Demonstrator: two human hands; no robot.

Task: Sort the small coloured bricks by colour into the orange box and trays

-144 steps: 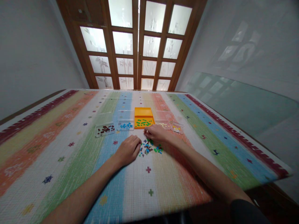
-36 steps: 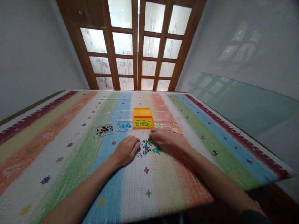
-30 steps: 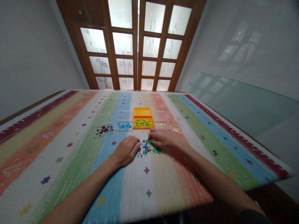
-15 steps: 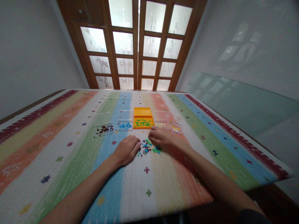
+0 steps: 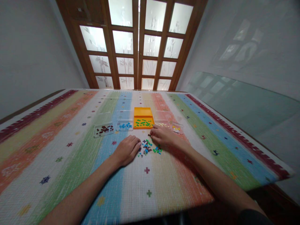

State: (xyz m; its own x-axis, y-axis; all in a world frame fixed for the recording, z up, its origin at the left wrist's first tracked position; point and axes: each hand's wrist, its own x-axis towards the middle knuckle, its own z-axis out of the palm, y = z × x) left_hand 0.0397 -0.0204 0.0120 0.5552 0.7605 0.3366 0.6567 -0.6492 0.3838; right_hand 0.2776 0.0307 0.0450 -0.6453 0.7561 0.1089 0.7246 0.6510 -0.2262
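Observation:
A mixed pile of small toy bricks point(image 5: 147, 147) in brown, blue and green lies on the cloth between my hands. At its left edge my left hand point(image 5: 128, 149) rests on the table, fingers loosely bent and side by side, with no brick seen in it. My right hand point(image 5: 162, 135) is over the pile's upper right side, its fingers pinched. A small dark brown brick point(image 5: 149, 135) shows at those fingertips. Green and blue bricks point(image 5: 157, 150) lie just below that hand. Part of the pale bricks' box is hidden behind its knuckles.
Beyond the hands stands an open yellow box point(image 5: 143, 127) with green bricks. Clear boxes flank it: brown bricks point(image 5: 104, 129), blue bricks point(image 5: 125, 126), pale bricks point(image 5: 162, 125), and yellow and white bricks point(image 5: 176, 128). A striped tablecloth point(image 5: 150, 181) covers the table.
My right hand has shifted slightly right and up, and the brown brick at its fingertips now shows. My left hand has stayed in place.

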